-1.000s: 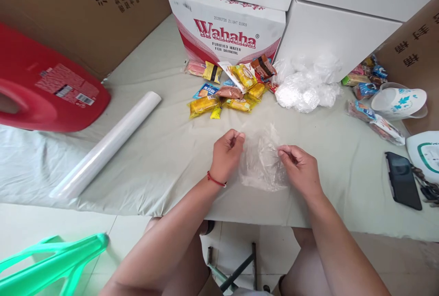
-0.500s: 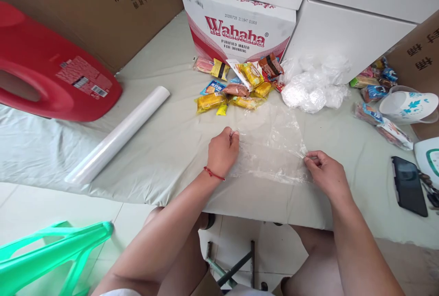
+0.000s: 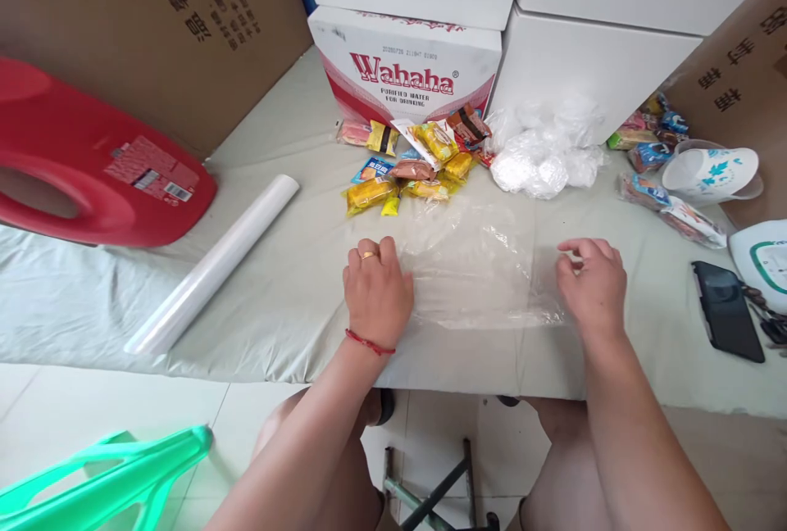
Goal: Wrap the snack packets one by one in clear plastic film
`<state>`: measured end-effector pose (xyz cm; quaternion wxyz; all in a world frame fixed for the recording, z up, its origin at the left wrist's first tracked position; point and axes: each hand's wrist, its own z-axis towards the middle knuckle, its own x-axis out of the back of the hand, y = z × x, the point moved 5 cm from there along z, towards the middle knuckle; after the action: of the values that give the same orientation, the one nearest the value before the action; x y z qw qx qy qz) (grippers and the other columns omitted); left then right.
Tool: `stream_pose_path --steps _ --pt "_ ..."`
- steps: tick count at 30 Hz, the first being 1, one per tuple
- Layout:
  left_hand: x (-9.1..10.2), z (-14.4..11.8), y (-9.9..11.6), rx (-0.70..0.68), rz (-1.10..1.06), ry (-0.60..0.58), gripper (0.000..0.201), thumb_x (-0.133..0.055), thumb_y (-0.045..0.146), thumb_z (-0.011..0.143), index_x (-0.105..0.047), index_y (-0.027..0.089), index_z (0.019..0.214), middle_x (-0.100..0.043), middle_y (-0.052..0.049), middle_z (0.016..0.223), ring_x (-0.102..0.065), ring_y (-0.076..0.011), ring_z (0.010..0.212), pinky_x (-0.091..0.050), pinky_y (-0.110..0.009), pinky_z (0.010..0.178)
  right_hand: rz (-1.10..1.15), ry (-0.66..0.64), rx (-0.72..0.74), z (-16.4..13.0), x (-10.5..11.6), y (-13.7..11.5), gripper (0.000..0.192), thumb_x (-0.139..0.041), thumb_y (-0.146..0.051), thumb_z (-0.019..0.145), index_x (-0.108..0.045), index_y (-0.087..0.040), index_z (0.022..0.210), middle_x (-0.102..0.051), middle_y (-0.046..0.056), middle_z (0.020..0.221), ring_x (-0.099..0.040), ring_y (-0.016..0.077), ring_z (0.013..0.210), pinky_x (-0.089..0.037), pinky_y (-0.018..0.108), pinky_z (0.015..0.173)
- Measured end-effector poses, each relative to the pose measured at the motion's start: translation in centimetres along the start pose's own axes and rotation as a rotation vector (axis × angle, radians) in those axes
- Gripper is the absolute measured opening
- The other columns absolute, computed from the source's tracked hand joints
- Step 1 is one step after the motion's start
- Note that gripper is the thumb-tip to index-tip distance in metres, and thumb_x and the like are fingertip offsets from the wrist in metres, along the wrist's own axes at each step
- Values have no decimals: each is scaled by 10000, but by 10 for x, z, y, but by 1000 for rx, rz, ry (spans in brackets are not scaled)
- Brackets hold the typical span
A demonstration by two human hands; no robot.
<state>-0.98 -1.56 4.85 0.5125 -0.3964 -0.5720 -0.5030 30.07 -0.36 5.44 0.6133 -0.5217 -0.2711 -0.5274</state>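
A clear plastic bag (image 3: 473, 269) lies spread flat on the cloth-covered table (image 3: 276, 301) in front of me. My left hand (image 3: 376, 293), with a ring and a red wrist string, presses down on the bag's left edge with curled fingers. My right hand (image 3: 591, 285) rests on the bag's right edge, fingers loosely bent. Neither hand lifts the bag. Just beyond the bag sits a pile of small snack packets (image 3: 411, 166), mostly yellow and orange.
A roll of clear film (image 3: 212, 265) lies to the left beside a red plastic jug (image 3: 92, 179). Crumpled plastic bags (image 3: 541, 158), more snacks (image 3: 652, 146), a white cup (image 3: 713, 174) and a phone (image 3: 727, 310) sit right. Boxes (image 3: 406, 64) stand behind.
The bag was bunched between my pinching fingers, then pulled wide apart. Now it lies flat on the table and both hands press its edges from above.
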Motion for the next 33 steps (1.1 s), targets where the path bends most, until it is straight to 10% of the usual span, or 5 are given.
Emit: stream_pose_path --steps 3,6,12,23,33 --pt "-3 0 15 -147 53 -5 225 -536 92 900 -606 145 1107 -658 -179 1161 -633 -335 1110 -489 -422 907 142 22 312 -8 -9 -51 252 -496 -133 905 -727 -210 972 -737 99 1048 -605 279 1025 -525 428 909" --pt "-16 4 16 -160 10 -246 221 -470 140 960 -625 177 1114 -713 -125 1092 -690 -291 986 -501 -375 792 252 -312 612 -30 -31 -92 325 -469 -100 943 -741 -230 1064 -740 75 1187 -648 242 1058 -558 370 831" --pt "-16 16 -5 -94 -169 -413 289 -404 247 1008 -665 189 1119 -772 -89 959 -718 -279 952 -487 -347 790 356 -673 793 -74 -38 -109 319 -502 -275 1022 -708 -230 1262 -563 75 1541 -736 200 1023 -596 361 861" --pt "-7 25 -14 43 -415 -128 222 -504 208 926 -667 166 1072 -745 -82 891 -714 -258 863 -542 -381 849 566 -966 836 -106 -27 -102 254 -523 -300 1035 -753 -223 1112 -736 45 1298 -722 178 1083 -543 293 906" --pt "-24 16 32 -486 -548 98 244 -450 169 975 -687 161 1034 -674 -157 1291 -621 -259 1266 -523 -449 1079 222 -974 917 -123 -39 -112 309 -462 -275 1046 -719 -210 1205 -710 35 844 -637 179 697 -410 293 600"
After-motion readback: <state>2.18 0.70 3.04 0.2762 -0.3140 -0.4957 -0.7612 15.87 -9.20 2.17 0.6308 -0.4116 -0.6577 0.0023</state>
